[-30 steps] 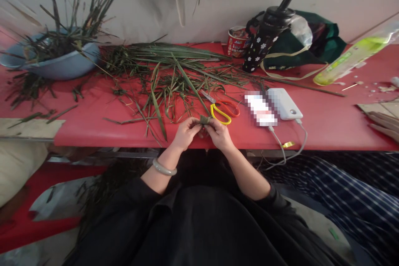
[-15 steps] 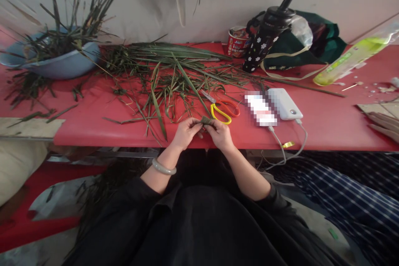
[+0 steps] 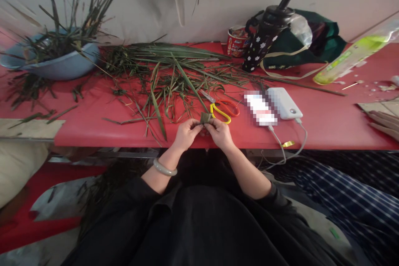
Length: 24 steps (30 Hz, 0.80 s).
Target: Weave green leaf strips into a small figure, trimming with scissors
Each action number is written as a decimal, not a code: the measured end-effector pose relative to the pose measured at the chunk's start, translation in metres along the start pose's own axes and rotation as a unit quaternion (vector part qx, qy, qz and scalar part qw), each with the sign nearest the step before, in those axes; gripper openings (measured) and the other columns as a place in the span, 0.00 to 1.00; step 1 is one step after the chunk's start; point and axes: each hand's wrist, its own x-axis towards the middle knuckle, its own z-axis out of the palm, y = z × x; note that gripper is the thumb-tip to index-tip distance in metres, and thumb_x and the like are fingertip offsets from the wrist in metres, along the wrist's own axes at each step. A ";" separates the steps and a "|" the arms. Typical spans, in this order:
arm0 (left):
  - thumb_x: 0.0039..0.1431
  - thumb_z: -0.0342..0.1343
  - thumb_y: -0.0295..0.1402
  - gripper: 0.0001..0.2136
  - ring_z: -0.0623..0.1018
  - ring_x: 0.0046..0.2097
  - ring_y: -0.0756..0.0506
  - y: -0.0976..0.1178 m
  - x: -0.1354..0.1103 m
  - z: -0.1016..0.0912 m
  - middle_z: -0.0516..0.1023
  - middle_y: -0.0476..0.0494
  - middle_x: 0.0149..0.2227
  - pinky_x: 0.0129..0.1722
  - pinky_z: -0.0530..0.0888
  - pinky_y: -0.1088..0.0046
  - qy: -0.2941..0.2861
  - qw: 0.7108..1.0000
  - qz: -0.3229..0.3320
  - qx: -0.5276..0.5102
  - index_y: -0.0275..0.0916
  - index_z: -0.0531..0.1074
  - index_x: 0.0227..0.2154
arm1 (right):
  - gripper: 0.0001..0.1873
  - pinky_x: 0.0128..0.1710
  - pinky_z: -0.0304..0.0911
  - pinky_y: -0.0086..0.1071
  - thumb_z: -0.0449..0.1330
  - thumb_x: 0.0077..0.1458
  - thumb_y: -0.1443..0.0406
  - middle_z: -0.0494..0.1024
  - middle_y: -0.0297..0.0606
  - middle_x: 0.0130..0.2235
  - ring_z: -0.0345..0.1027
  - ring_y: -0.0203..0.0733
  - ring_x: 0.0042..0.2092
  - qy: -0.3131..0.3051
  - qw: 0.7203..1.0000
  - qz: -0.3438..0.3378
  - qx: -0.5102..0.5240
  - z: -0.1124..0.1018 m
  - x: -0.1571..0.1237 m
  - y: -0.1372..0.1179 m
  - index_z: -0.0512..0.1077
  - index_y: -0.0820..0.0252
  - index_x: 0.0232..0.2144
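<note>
A pale grey wall [image 3: 140,12] stands behind a long table [image 3: 324,129] covered in smooth red. Near the front edge of the table, the left hand [image 3: 188,134] and the right hand [image 3: 220,133] come close together, the fingertips of both pinched on the lower edge of a small, flat green-brown leaf piece [image 3: 205,117]. It sits between them, just beside the yellow handle of the scissors [image 3: 220,108], whose other handle is orange-red. A pale bangle [image 3: 164,168] circles the left wrist.

Beyond the hands lies a spread of long leaves and cut strips [image 3: 174,79], and at the far left a blue basin [image 3: 67,64] bristles with stalks.

Of the writing, little can be read. The red cup [image 3: 234,45] by the wall carries white lettering and a blue patch, too small to make out. The tilted bottle [image 3: 349,60] has a green-yellow label with blurred characters. The black tumbler [image 3: 260,41] shows white flowers, and beside it slumps a dark green bag [image 3: 330,50]. A phone screen [image 3: 261,109] is pixelated past reading; a white power bank [image 3: 284,103] lies next to it. At the right edge rests another person's hand [image 3: 386,121].
</note>
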 end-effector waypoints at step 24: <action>0.43 0.58 0.36 0.10 0.72 0.30 0.51 0.001 0.007 0.013 0.74 0.48 0.27 0.35 0.69 0.73 0.044 0.997 -0.017 -0.069 0.35 0.74 0.28 | 0.08 0.24 0.66 0.30 0.54 0.49 0.59 0.68 0.30 0.24 0.64 0.34 0.24 0.040 0.988 -0.004 0.150 0.006 0.005 0.005 0.62 0.58 0.30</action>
